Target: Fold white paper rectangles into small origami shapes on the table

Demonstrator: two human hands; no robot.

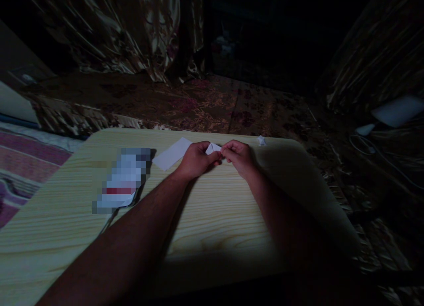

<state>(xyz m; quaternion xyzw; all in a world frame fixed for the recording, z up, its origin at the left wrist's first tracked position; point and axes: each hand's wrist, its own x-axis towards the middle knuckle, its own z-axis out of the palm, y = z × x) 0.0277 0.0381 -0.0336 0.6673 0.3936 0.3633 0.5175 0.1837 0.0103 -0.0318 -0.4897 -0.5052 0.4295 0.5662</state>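
Over the far part of the table, a small folded piece of white paper (213, 148) is held between my two hands. My left hand (196, 159) is closed on its left side, thumb along the near edge. The fingers of my right hand (239, 155) pinch its right corner. Just left of my left hand lies a flat white sheet of paper (172, 154). A small white folded paper star (261, 140) rests near the far edge, right of my right hand. My fingers hide part of the folded paper.
The light wooden table (218, 217) has rounded corners. A blurred-out, phone-like device (124, 178) with a cable lies on its left. Beyond the far edge is a patterned cloth (198, 100) below curtains (149, 28). A white lamp-like object (397, 111) with a cord stands at right.
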